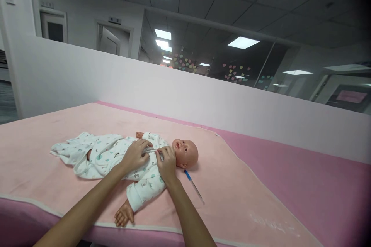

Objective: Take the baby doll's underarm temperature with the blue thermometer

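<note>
The fingers of the left hand (135,155) reach forward, bent, over the chest of a white cotton baby garment (104,147) printed with small green and grey motifs; the thumb stands apart from them. The fingers of the right hand (167,162) are curled together near the collar, thumb close to the forefinger. A thin pale edge of cloth lies between the two sets of fingertips; whether either hand pinches it cannot be told. The garment is on a life-size baby doll of smooth tan plastic (188,153), which lies on its back beneath both hands, its bald head just beyond the right hand, the nearer arm stretched toward the table edge. The lower part of the garment lies loose and rumpled. Beside the head, apart from the hands, rests a slender rod with a blue end (194,186). All lie on a pale pink cloth mat (243,204), spread over a deeper pink surface (269,162) before a low white partition (188,90). Possible faults: a one-sided pull could twist the garment or roll the doll; a poor grip could let the thin edge slip; a sweep of the right forearm could knock the rod.
</note>
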A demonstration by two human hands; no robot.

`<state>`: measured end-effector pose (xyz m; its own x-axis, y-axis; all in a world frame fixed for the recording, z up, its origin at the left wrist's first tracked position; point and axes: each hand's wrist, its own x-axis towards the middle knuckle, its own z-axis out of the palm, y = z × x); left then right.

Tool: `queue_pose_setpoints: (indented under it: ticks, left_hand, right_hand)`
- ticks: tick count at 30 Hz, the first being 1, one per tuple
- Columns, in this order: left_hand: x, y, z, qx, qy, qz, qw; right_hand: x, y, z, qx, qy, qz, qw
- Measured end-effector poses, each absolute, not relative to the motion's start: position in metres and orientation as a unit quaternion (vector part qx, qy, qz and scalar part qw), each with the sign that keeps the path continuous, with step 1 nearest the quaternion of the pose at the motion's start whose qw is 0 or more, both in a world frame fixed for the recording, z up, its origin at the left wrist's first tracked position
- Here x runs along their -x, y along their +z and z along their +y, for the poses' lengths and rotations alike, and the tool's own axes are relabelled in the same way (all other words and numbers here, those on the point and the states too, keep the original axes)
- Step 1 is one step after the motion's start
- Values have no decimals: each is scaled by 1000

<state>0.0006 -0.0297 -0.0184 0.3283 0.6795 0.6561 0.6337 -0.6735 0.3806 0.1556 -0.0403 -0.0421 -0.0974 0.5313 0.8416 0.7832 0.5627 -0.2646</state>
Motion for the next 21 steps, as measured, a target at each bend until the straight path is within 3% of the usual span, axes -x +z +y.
queue_pose_setpoints:
  ticks: [21]
  left_hand:
    - [-3, -22, -30, -814, 406, 413, -37]
  right_hand:
    - [-155, -45, -37, 464, -99, -725, 500]
